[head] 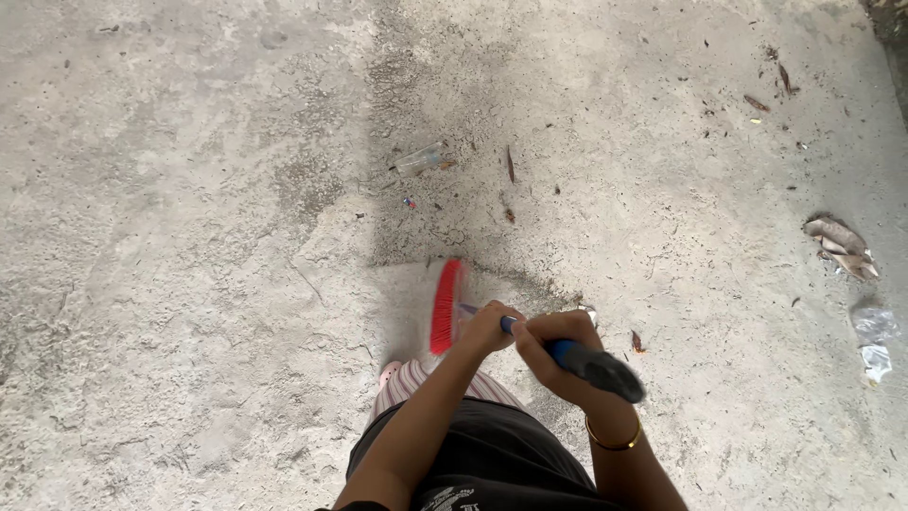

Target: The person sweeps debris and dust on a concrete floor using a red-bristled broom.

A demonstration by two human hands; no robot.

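Note:
Both hands grip a broom's blue handle (pixel 566 353) with a black end cap. My left hand (pixel 487 328) holds it lower down, close to the red bristle head (pixel 445 308). Higher up the handle sits my right hand (pixel 558 355), a gold bangle on its wrist. The bristles touch the concrete floor (pixel 189 284) just ahead of my foot. A dark patch of dust and small debris lies beyond the bristles, with a clear plastic scrap (pixel 419 158) in it.
Dry leaves (pixel 842 248) and a crumpled clear plastic piece (pixel 874 336) lie at the right. Small twigs and leaf bits (pixel 771 85) are scattered at the upper right. My striped trouser leg (pixel 416 378) and pink shoe show below the broom.

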